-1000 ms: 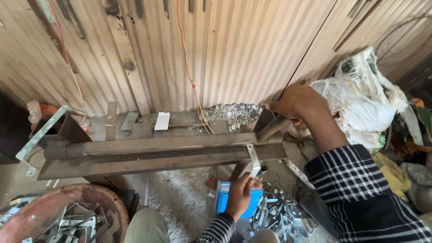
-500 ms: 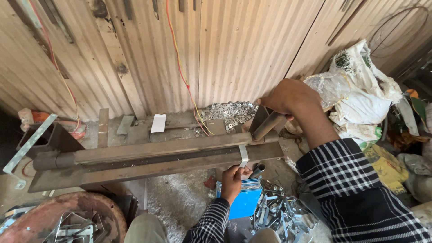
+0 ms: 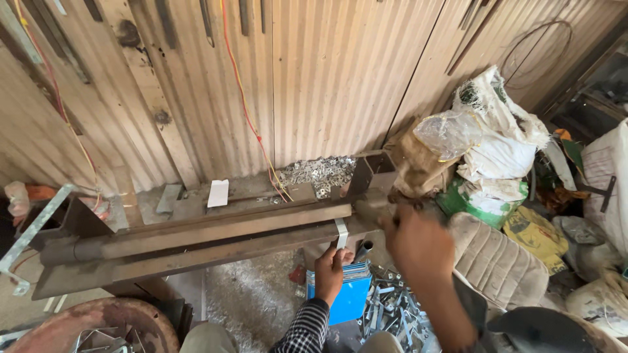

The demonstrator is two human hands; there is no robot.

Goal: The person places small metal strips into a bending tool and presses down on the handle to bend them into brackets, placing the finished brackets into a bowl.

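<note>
Head view: my left hand point(image 3: 329, 274) pinching metal strip point(image 3: 341, 233) in bending machine point(image 3: 216, 238); right hand point(image 3: 418, 245) blurred, grip unclear. Bending step; next needs firm lever pull.

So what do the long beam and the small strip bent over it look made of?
The long beam looks like steel, dull brown and rust-toned, with square rolled edges. The small strip under the left hand seems to be thin sheet metal, pale and slightly shiny, possibly galvanised.
</note>
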